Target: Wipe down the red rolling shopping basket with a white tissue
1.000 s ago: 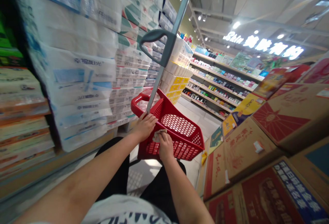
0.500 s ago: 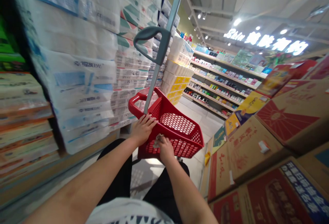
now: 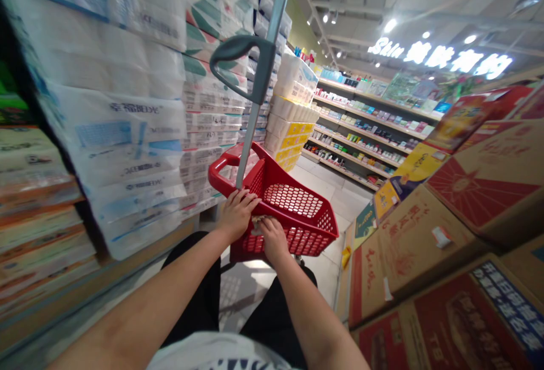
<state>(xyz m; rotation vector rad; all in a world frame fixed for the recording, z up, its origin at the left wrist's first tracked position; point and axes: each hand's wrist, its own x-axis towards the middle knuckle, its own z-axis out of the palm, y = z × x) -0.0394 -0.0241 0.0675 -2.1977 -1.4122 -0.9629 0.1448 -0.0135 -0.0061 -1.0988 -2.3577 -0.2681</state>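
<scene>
A red plastic shopping basket [image 3: 297, 217] on wheels stands tilted before my knees, a grey pull handle [image 3: 266, 69] rising from its near left end. My left hand [image 3: 238, 211] grips the upper rim at the base of the handle pole, its fingers laid over the edge. Pressed against the perforated side just below the rim is a crumpled, dirty beige cloth [image 3: 256, 226]. My right hand [image 3: 273, 235] holds this cloth, partly covering it.
Stacked tissue packs [image 3: 127, 149] form a wall on the left. Cardboard cartons [image 3: 420, 239] are piled close on the right. A pale tiled floor [image 3: 327, 188] runs between them to shelves of small boxed goods [image 3: 361, 132] at the back.
My right hand has moved slightly up and left along the basket's side with the cloth, toward the rim. My left hand stays on the rim, and the view has shifted a little.
</scene>
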